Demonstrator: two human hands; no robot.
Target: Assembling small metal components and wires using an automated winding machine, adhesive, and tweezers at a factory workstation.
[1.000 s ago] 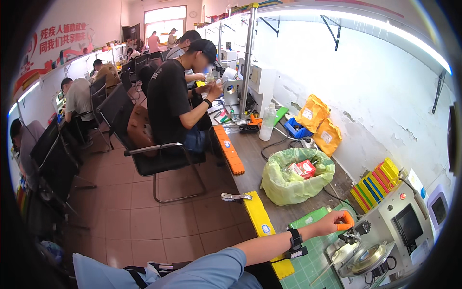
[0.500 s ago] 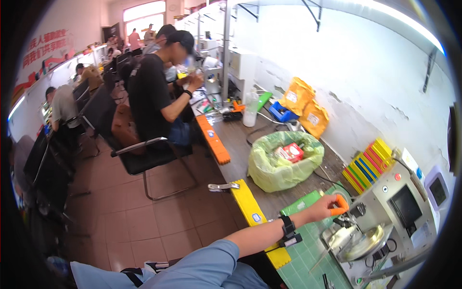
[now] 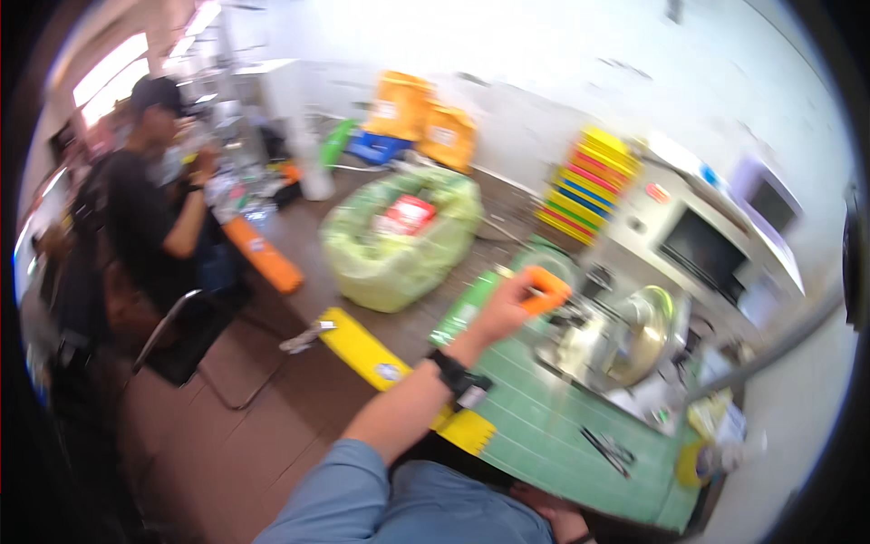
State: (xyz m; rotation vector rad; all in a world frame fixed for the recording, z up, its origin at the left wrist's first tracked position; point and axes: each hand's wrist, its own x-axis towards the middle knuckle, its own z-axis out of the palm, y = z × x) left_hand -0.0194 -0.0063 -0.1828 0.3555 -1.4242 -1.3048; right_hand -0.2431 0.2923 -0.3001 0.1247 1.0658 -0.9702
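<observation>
My left hand [image 3: 521, 304] reaches over the green cutting mat [image 3: 507, 412], beside the metal bowl-shaped part [image 3: 639, 340] of a bench machine. Orange coverings, apparently finger cots [image 3: 547, 288], are on its thumb and finger. These curl together in a pinch; blur hides whatever may be between them. A green packet [image 3: 467, 308] lies just left of this hand. My right hand [image 3: 548, 512] is low at the bottom edge, by my blue clothing and below the table edge, its fingers mostly hidden. Black-handled tweezers or scissors [image 3: 609, 451] rest on the mat.
A bin lined with a pale green bag [image 3: 390, 272] stands on the table, with a red box [image 3: 406, 215] inside. Stacked coloured trays [image 3: 589, 186] lean near the machine's screen [image 3: 702, 249]. Yellow [image 3: 362, 349] and orange [image 3: 263, 254] strips line the edge. A co-worker [image 3: 149, 199] sits at far left.
The view has swung right and down, shifting the scene leftward. My left hand stays extended near the machine, still pinched. My right hand and the black tool on the mat now show more.
</observation>
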